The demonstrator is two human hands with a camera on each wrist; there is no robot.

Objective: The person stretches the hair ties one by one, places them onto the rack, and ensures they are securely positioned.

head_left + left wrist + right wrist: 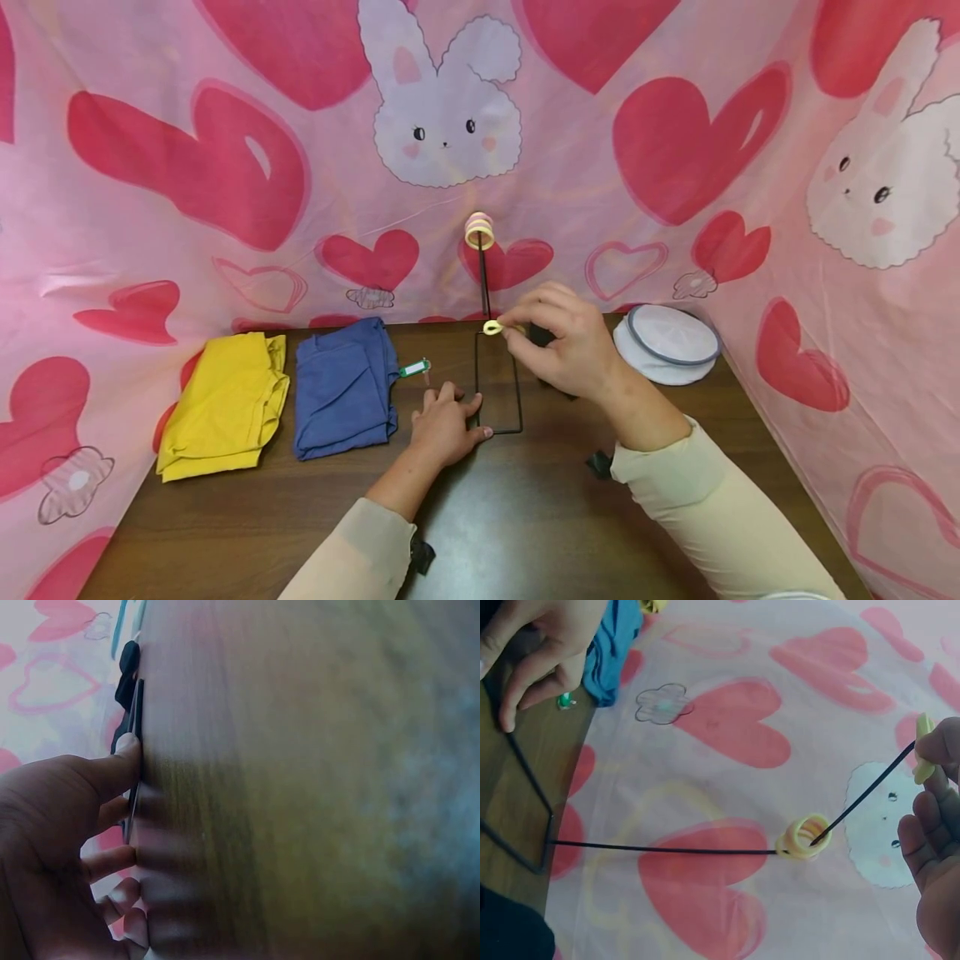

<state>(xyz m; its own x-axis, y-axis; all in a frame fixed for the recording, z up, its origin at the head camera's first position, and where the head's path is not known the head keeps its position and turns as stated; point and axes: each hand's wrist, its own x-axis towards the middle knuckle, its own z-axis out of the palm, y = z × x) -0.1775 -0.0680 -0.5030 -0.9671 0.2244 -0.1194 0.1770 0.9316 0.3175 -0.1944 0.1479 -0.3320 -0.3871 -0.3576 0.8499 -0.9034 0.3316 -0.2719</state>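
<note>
A black wire stand (519,392) has a rectangular base on the table and a rod rising from its back. Several yellow and pink hair ties (479,231) are bunched on its arm, at the bend in the right wrist view. My right hand (566,337) pinches one pale yellow hair tie (924,750) between thumb and fingertips, at the arm's free end; whether the rod passes through it I cannot tell. My left hand (442,427) rests with spread fingers at the base's left side, thumb (127,746) on the wire and other fingertips on the table.
Folded blue cloth (345,387) lies left of the stand, with a green key tag (415,368) beside it. Farther left is folded yellow cloth (225,408). At the right back sits a round white mesh item (667,343) with a grey rim. A heart-printed pink sheet (570,167) walls the table.
</note>
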